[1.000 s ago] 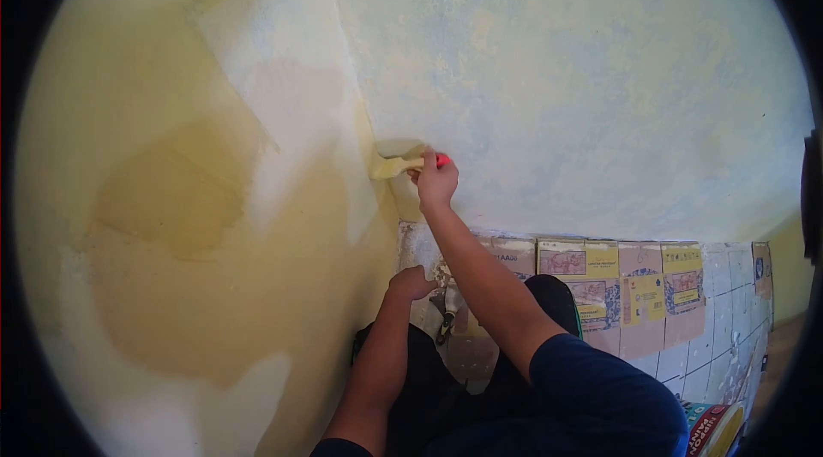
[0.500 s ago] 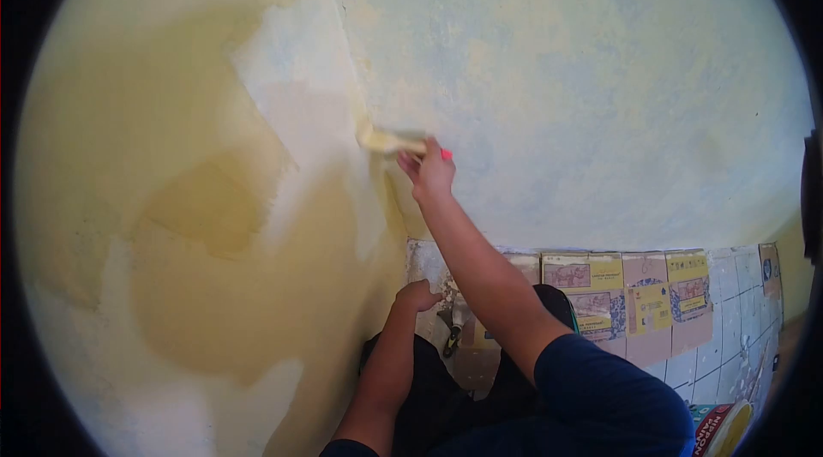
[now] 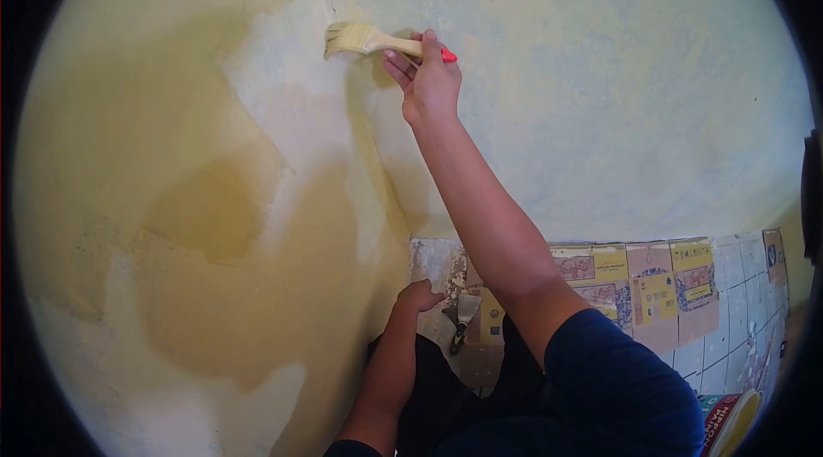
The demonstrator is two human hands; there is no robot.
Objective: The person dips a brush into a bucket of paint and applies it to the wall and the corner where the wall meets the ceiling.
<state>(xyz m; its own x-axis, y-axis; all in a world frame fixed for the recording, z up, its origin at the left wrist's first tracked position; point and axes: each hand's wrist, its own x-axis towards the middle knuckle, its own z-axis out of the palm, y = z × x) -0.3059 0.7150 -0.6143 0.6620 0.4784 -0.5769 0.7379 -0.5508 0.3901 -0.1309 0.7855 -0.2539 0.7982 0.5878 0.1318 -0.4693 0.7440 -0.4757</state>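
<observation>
In the head view, I have the right hand raised in front of the walls, its thumb and fingers gripping the paintbrush by its handle. The brush lies nearly level, running leftward out of my grip; its red handle end pokes out on the other side of the fingers. The bristles sit at the corner between the left wall and the right wall, with their tips spread; how firmly they press I cannot tell.

My left hand is low, near the foot of the corner and well apart from the brush; I cannot tell whether it is open or closed. Just beside it lies a scraper, near cardboard sheets on the floor. A paint bucket shows at lower right.
</observation>
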